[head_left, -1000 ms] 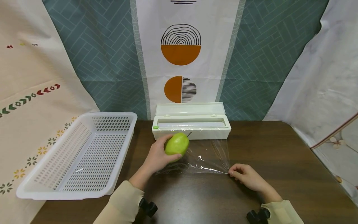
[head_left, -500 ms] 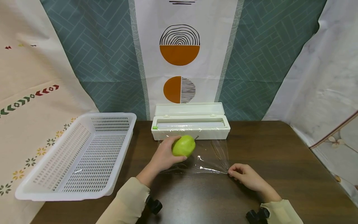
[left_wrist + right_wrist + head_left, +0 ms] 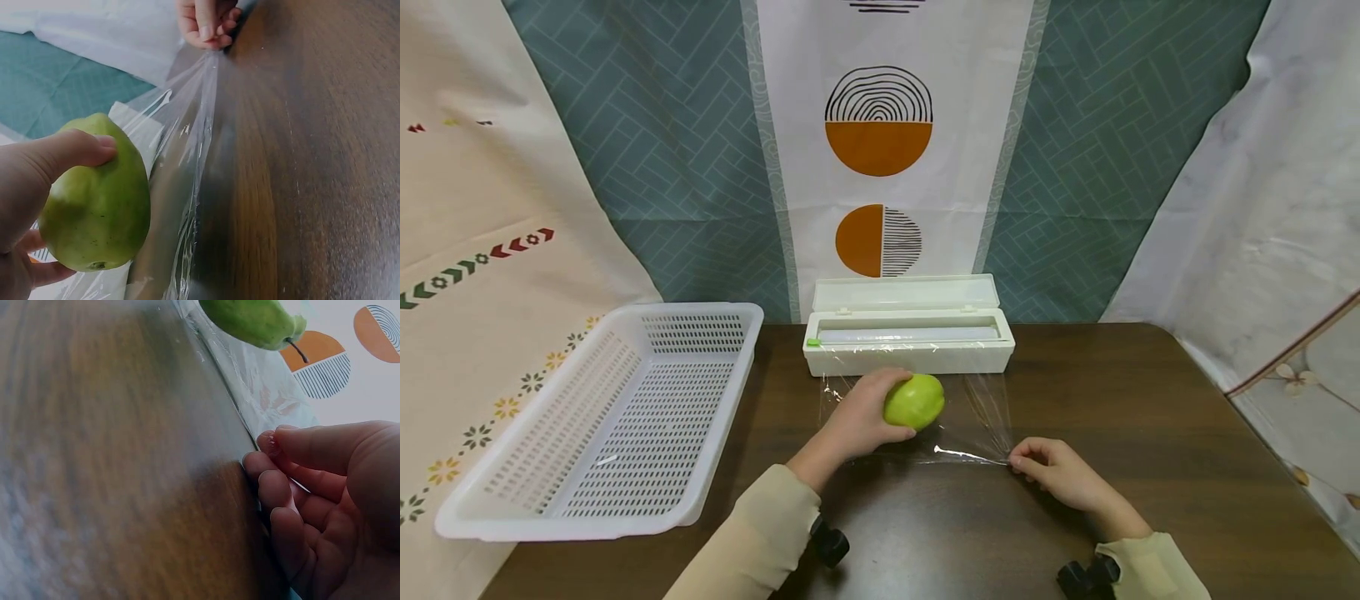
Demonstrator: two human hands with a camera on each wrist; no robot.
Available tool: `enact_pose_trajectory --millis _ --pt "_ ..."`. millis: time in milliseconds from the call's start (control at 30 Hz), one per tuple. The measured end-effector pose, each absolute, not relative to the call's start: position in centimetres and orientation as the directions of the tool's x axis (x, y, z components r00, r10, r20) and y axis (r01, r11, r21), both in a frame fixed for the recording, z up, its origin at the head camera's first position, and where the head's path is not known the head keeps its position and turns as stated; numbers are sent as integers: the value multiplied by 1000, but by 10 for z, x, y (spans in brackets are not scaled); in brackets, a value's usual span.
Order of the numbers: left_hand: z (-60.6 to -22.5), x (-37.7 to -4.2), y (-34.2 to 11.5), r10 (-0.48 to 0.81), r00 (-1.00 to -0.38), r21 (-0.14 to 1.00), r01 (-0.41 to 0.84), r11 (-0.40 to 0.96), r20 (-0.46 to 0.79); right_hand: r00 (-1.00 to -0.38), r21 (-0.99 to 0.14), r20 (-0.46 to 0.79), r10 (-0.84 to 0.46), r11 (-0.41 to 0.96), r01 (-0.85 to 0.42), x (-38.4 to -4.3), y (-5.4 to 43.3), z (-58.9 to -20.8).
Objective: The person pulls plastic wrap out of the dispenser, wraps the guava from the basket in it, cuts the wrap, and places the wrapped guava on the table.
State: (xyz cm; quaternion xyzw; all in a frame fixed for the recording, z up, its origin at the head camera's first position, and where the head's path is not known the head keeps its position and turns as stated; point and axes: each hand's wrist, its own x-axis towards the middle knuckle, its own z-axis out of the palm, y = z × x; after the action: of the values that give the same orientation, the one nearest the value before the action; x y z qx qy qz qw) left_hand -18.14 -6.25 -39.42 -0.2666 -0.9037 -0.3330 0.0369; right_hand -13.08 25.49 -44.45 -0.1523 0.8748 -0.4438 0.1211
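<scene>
Watching from my end, I count the clear film (image 3: 976, 421) as the weak point: the right hand (image 3: 1060, 473) pinches its near right corner between thumb and fingertips, and the creases fanning out from that pinch suggest to me an uneven pull, so a sharp tug could tear the corner or drag the sheet askew. The pear (image 3: 914, 402) is over the sheet, in front of the open white box (image 3: 910, 360), with the fingers of the left hand (image 3: 867, 414) curled round it. I'd judge it round enough to roll if let go on its side, and its stalk (image 3: 299, 351) might pierce such thin plastic if pressed against it. The box could creep across the bench (image 3: 925, 542) under a hard pull, as I see nothing holding it down. What I can't read is whether the pear touches the film or hangs just above it, nor whether the sheet is cut free from the box. The left hand covers part of the sheet, which against dark wood shows mostly as glints. The stalk is out of sight from the head, the left wrist view crops its own hand, and the right wrist view cuts off part of the pear and blurs much of the bench
</scene>
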Motion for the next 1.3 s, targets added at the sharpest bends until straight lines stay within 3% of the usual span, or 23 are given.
enact_pose_trajectory --millis 800,1167,1300 --pt "-401 -184 -56 545 -835 484 510 711 78 -920 -833 -73 -384 531 -156 -130 252 -446" --pt "-410 -174 -75 509 -854 556 475 682 105 -925 -829 -49 -378 531 -173 -131 254 -445" --pt "-415 -169 -88 485 -873 577 426 697 59 -922 -830 -51 -383 530 -174 -131 256 -444"
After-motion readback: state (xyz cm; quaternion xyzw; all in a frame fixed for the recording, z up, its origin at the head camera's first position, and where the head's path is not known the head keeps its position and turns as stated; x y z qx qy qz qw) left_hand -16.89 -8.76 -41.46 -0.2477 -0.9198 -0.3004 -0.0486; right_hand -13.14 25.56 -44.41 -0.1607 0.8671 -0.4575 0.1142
